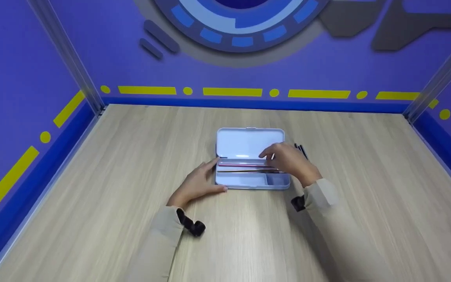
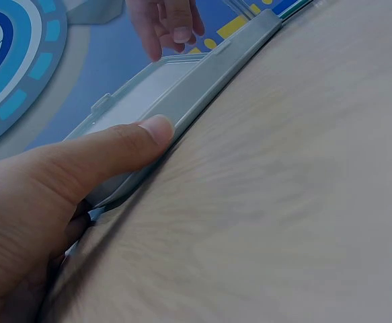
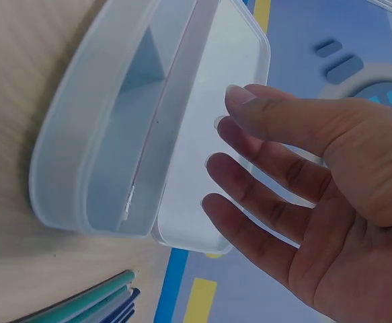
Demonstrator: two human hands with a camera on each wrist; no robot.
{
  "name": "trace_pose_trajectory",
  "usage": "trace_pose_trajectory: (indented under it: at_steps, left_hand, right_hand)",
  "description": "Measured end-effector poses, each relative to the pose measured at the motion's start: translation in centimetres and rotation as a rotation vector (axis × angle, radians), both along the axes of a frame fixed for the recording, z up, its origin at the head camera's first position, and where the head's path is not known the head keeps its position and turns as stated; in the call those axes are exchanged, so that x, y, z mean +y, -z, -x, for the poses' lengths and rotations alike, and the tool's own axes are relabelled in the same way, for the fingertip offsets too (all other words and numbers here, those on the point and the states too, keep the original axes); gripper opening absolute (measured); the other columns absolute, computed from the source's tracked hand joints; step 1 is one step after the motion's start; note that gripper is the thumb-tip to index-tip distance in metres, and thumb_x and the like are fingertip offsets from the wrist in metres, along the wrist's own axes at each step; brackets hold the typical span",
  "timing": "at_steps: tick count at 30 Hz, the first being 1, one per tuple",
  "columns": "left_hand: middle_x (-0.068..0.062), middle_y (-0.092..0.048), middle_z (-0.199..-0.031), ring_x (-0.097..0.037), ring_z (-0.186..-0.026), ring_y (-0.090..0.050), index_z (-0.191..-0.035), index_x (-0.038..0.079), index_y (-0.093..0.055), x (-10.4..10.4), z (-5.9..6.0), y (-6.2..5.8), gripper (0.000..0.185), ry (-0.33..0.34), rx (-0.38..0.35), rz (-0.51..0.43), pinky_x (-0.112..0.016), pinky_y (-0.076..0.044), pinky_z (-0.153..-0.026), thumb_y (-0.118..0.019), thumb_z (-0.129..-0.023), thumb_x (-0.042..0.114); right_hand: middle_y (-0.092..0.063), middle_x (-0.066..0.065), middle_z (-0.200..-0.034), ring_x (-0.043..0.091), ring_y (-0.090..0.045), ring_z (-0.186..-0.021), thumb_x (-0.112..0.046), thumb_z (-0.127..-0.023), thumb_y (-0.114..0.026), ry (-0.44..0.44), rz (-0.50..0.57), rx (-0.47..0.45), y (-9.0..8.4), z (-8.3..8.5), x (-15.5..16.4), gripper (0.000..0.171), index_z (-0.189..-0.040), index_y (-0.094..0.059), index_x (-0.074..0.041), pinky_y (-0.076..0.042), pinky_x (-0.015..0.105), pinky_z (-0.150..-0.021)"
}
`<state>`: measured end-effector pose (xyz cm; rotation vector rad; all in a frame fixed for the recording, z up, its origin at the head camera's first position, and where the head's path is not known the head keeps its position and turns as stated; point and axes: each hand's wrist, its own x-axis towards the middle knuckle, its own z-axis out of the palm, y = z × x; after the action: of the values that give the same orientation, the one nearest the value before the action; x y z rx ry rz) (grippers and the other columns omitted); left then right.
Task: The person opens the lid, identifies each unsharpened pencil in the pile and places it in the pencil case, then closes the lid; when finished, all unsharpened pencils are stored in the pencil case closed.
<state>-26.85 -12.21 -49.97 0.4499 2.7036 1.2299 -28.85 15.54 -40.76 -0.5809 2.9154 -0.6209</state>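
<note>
My left hand (image 1: 196, 185) braces the pencil case (image 1: 251, 181) at its left end, thumb pressed on the front wall. My right hand (image 1: 288, 161) hovers over the tray, fingers spread, holding nothing. Risk, as I judge it: a downward knock could slide the case, mid-table (image 1: 92, 188), or drop its raised lid (image 1: 249, 141).

I'm seated in a staged recording booth: a pale wood-grain tabletop (image 1: 92, 196) boxed in by purple panel walls (image 1: 22, 58) with yellow dashed stripes (image 1: 232, 92) and a blue ring graphic (image 1: 241, 23).

Head view looks down from above; both wrist views closely share the pencil case (image 1: 252, 158).
</note>
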Motion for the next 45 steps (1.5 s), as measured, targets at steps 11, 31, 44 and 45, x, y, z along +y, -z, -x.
trace_pose_trajectory:
  at_steps: [11,31,44,45]
  left_hand:
    - [-0.009,-0.036,-0.154,-0.036,-0.144,-0.025,-0.151,0.026,-0.033,0.0,0.0,0.2,0.102,-0.007,-0.013,-0.01,-0.052,-0.023,-0.117,-0.084,-0.066,0.049]
    - [-0.011,-0.035,-0.154,-0.036,-0.144,-0.027,-0.151,0.025,-0.033,0.0,-0.2,0.3,0.102,-0.012,-0.012,-0.002,-0.053,-0.024,-0.116,-0.084,-0.066,0.05]
    - [-0.012,-0.035,-0.154,-0.035,-0.144,-0.027,-0.151,0.025,-0.033,0.0,-0.1,0.0,0.099,0.004,-0.003,-0.015,-0.052,-0.025,-0.116,-0.083,-0.069,0.049]
    - [-0.012,-0.035,-0.154,-0.035,-0.144,-0.028,-0.151,0.026,-0.033,0.0,-0.1,0.0,0.099,0.004,-0.002,-0.016,-0.052,-0.024,-0.116,-0.083,-0.069,0.049]
  right_hand:
    - [-0.072,0.012,-0.098,0.022,-0.064,-0.085,-0.002,-0.085,-0.069,0.046,0.061,0.043,0.0,-0.5,2.9,0.026,-0.11,-0.072,-0.003,-0.058,0.037,-0.076]
    - [-0.063,0.022,-0.117,0.033,-0.06,-0.101,-0.009,-0.091,-0.064,0.219,0.213,-0.031,2.3,-2.3,9.8,0.04,-0.128,-0.059,0.003,-0.055,0.044,-0.082]
    - [-0.061,0.026,-0.119,0.034,-0.061,-0.103,-0.009,-0.092,-0.063,0.266,0.228,-0.102,3.8,-3.1,12.6,0.045,-0.133,-0.053,0.006,-0.054,0.046,-0.086]
    - [-0.061,0.027,-0.118,0.034,-0.061,-0.102,-0.009,-0.091,-0.063,0.265,0.227,-0.11,3.8,-3.2,12.7,0.045,-0.132,-0.053,0.006,-0.054,0.045,-0.085]
